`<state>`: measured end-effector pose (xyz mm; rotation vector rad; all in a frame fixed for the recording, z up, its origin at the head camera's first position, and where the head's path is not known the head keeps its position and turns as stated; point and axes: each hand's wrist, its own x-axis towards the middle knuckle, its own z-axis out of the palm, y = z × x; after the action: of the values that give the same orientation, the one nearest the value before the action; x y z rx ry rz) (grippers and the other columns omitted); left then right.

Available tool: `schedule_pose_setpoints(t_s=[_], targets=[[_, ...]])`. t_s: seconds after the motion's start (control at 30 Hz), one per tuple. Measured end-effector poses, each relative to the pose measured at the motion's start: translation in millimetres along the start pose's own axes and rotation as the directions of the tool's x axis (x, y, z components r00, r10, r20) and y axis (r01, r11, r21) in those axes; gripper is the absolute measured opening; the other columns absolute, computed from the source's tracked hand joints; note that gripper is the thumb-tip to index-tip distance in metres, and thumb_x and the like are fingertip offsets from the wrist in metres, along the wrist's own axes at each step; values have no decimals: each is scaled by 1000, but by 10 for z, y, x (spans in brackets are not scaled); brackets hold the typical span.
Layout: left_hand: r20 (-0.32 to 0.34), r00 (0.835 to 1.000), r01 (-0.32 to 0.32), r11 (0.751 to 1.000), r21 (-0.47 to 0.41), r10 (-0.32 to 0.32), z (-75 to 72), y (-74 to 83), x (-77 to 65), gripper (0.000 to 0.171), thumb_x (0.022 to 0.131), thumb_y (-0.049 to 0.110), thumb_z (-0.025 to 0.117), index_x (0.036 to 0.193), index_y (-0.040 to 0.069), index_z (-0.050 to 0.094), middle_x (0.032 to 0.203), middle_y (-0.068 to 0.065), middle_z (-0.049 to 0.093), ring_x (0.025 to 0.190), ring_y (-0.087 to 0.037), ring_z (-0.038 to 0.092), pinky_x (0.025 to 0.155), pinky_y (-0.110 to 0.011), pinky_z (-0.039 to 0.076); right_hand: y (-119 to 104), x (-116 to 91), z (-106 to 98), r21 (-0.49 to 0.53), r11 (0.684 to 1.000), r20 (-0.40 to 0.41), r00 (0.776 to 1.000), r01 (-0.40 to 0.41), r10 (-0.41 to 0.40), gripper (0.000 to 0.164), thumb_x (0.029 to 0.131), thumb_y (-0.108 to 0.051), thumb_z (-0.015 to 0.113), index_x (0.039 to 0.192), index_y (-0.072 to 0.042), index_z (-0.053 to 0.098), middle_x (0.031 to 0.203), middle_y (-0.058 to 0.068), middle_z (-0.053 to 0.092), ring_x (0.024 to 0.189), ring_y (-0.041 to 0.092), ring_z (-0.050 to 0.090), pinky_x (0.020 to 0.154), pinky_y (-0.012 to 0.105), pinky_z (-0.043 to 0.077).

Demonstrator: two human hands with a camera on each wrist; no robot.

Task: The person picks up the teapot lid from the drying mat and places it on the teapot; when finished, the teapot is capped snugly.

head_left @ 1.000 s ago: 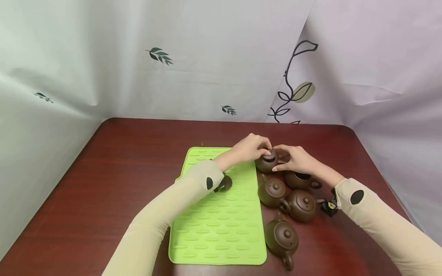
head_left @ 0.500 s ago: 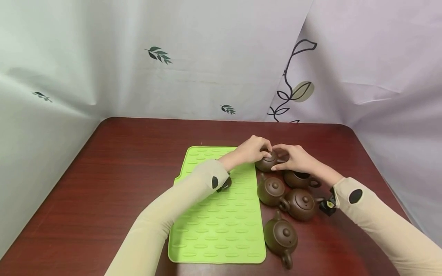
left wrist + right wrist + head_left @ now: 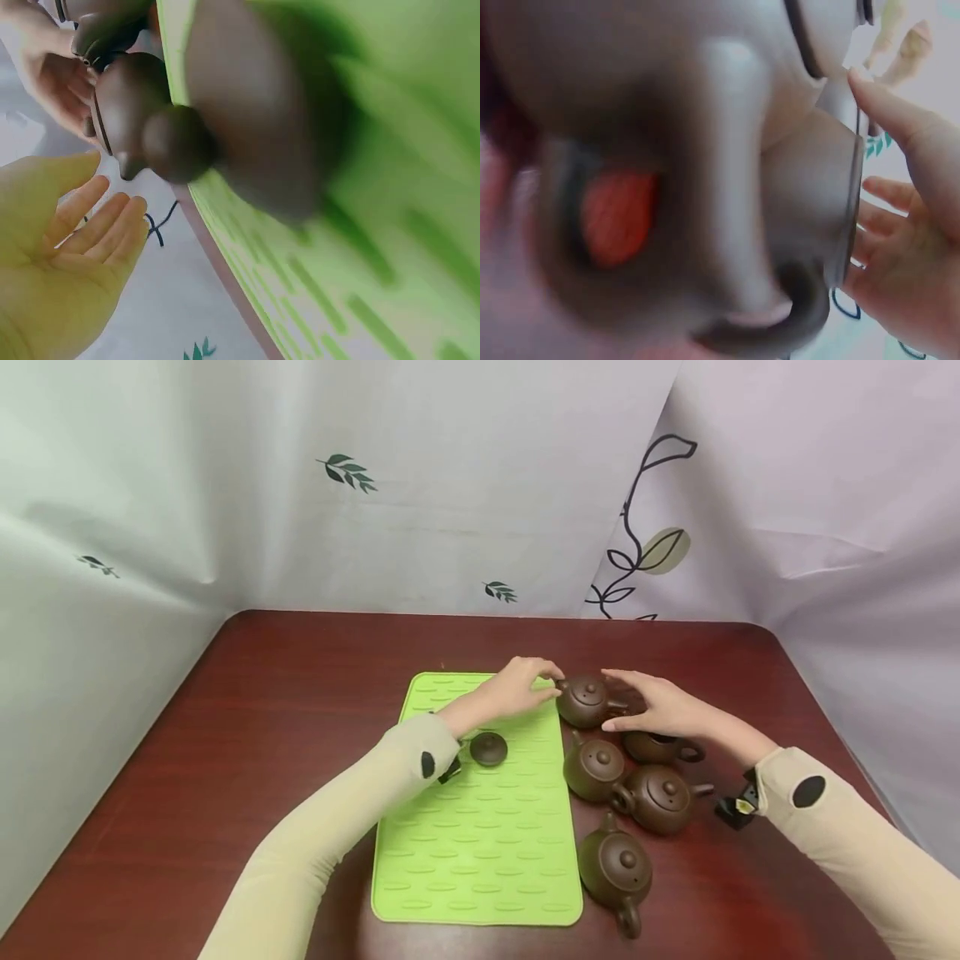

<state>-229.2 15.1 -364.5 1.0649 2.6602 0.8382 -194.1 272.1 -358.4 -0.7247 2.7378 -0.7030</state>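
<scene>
A brown teapot (image 3: pixel 583 702), its lid seated on top, stands at the far right corner of the green mat. My left hand (image 3: pixel 517 685) is just left of that teapot, fingers spread apart and holding nothing; the left wrist view shows its palm (image 3: pixel 75 255) and loose fingers. On the other side, my right hand (image 3: pixel 663 706) curves loosely by the teapot's handle, thumb and fingers apart. A lidless teapot (image 3: pixel 651 747) sits under the right hand, partly hidden by it. On the mat beneath my left wrist lies a loose brown lid (image 3: pixel 489 749), knob up.
More lidded teapots stand along the mat's right edge: one teapot (image 3: pixel 594 770) close to the mat, another teapot (image 3: pixel 660 799) to its right, and a third teapot (image 3: pixel 615 867) nearer the front. The green mat (image 3: pixel 472 852) lies on a dark red table (image 3: pixel 262 735), with white cloth behind.
My left hand set the pinched lid down onto the far teapot, let go of it and drew back left. My right hand moved slightly right, away from the teapot.
</scene>
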Motion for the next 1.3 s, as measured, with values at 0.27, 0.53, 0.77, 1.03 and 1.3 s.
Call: schedule_pose_setpoints(t_s=[0.27, 0.53, 0.77, 1.03, 1.3], targets=[[137, 989, 54, 998, 17, -55, -129, -74, -524, 33, 94, 22, 58, 122, 6, 60, 121, -5, 61, 110, -21, 58, 93, -33, 46, 164, -379, -9, -14, 999, -42, 998, 42, -42, 66, 77, -42, 75, 130, -11, 52, 125, 9, 57, 119, 29, 49, 96, 49, 39], [144, 987, 83, 995, -61, -74, -137, -134, -993, 32, 90, 18, 64, 118, 5, 63, 115, -7, 64, 101, -20, 62, 84, -33, 50, 270, -684, 44, -86, 992, -146, 984, 95, -107, 74, 75, -38, 77, 136, -10, 46, 132, 10, 51, 121, 29, 46, 96, 24, 34], [107, 989, 105, 993, -58, -98, -156, -107, -1055, 29, 84, 12, 70, 112, 6, 67, 105, -4, 68, 98, -17, 62, 83, -32, 51, 313, -728, 59, -46, 997, -202, 977, 60, -69, 70, 76, -30, 77, 136, -10, 46, 131, 10, 52, 115, 29, 53, 90, 31, 42], [65, 990, 130, 987, -95, -124, -138, -120, -1090, 23, 81, 13, 73, 103, 9, 72, 98, -1, 70, 95, -17, 64, 79, -29, 52, 230, -653, -4, -18, 995, -123, 988, 94, -95, 61, 78, -27, 77, 128, -6, 48, 120, 13, 59, 109, 35, 58, 85, 49, 48], [14, 993, 114, 990, -79, -114, -99, -146, -1044, 15, 81, 18, 72, 95, 13, 75, 96, 0, 71, 93, -13, 64, 74, -24, 51, 261, -573, -112, 14, 1000, -23, 999, 25, -25, 61, 71, -38, 80, 119, -13, 50, 115, 8, 61, 108, 29, 56, 83, 46, 45]])
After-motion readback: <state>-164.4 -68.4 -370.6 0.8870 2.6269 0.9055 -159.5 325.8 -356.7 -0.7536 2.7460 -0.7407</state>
